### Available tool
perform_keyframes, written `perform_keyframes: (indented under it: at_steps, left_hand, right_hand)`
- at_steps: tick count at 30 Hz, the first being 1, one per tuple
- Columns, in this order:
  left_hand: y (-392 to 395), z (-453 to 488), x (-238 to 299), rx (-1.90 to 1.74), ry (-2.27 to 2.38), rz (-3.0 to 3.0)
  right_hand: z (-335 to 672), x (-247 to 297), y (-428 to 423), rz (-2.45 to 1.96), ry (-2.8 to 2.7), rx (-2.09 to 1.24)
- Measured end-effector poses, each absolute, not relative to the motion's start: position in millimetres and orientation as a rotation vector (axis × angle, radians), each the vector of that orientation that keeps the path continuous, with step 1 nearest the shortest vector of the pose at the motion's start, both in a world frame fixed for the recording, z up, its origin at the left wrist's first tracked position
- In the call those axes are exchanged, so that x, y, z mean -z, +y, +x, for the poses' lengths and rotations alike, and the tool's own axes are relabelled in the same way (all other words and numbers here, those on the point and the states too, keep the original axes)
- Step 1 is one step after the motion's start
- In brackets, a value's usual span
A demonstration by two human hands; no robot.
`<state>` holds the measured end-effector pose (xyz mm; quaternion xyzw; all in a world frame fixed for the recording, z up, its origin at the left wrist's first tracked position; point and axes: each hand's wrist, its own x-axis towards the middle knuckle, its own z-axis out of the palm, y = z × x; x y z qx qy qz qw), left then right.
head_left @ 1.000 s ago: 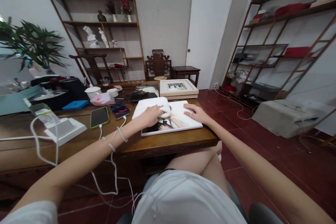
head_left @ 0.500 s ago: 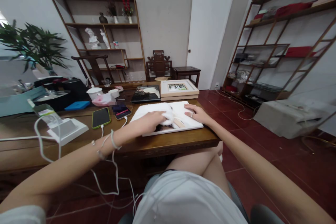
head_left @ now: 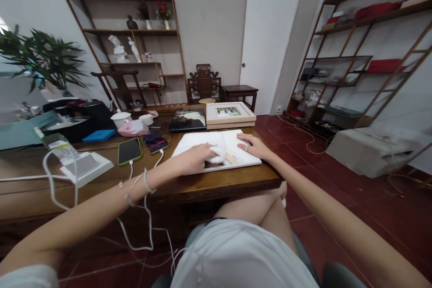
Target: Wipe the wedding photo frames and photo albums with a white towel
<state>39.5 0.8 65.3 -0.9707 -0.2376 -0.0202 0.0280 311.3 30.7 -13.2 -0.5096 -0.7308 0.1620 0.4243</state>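
Observation:
A white panel with a printed picture (head_left: pixel 240 148) lies flat near the front edge of the table. Over its left part is spread a fluffy white towel (head_left: pixel 193 141), which hides much of the print. My left hand (head_left: pixel 197 157) has its fingers curled into the towel, with a bunched fold against the middle of the panel. On the panel's right side my right hand (head_left: pixel 254 145) lies flat with the fingers apart, wearing a ring. Part of the picture shows between the two hands.
Behind the panel are a dark picture board (head_left: pixel 187 120) and a pale wooden frame (head_left: pixel 231 114). To the left lie a green-edged phone (head_left: pixel 130 151), another phone (head_left: pixel 158 145), white cables, a white stand (head_left: pixel 87 168) and a blue box (head_left: pixel 99 135).
My left hand has shifted slightly to the right with the towel, whose fold is more bunched and covers more of the print. My right hand stays in place.

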Motion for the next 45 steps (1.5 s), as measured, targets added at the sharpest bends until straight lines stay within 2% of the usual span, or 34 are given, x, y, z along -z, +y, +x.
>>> perform_keyframes:
  at_steps: [6,15,20,25,29,32,41,45]
  left_hand:
    - [-53.4,42.8,-61.6,0.026,-0.647,-3.017]
    - [43.7,61.2,-64.5,0.062,-0.717,-2.992]
    - [63.0,62.2,-56.3,0.006,-0.807,-2.861]
    - [15.1,61.4,-55.4,-0.089,-0.672,-2.782]
    - [-46.4,60.0,-55.0,-0.024,-0.616,-2.736]
    - [-61.8,60.0,-57.6,-0.025,-0.607,-2.761]
    - [40.0,69.0,-80.6,-0.036,-0.761,-2.892]
    - [61.6,70.6,-85.7,-0.005,-0.766,-2.859]
  right_hand:
    - [311.3,12.1,30.3,-1.298,-1.863,-0.369]
    - [312.0,12.7,31.5,-1.303,-1.868,-0.383]
    - [312.4,13.4,31.9,-1.291,-1.876,-0.369]
    - [313.0,14.4,32.5,-1.294,-1.876,-0.367]
    - [313.1,13.2,31.8,-1.29,-1.889,-0.36]
    - [313.1,13.1,32.1,-1.296,-1.89,-0.359]
    - [313.0,14.5,33.4,-1.298,-1.888,-0.358]
    - [312.5,12.5,31.6,-1.318,-1.875,-0.379]
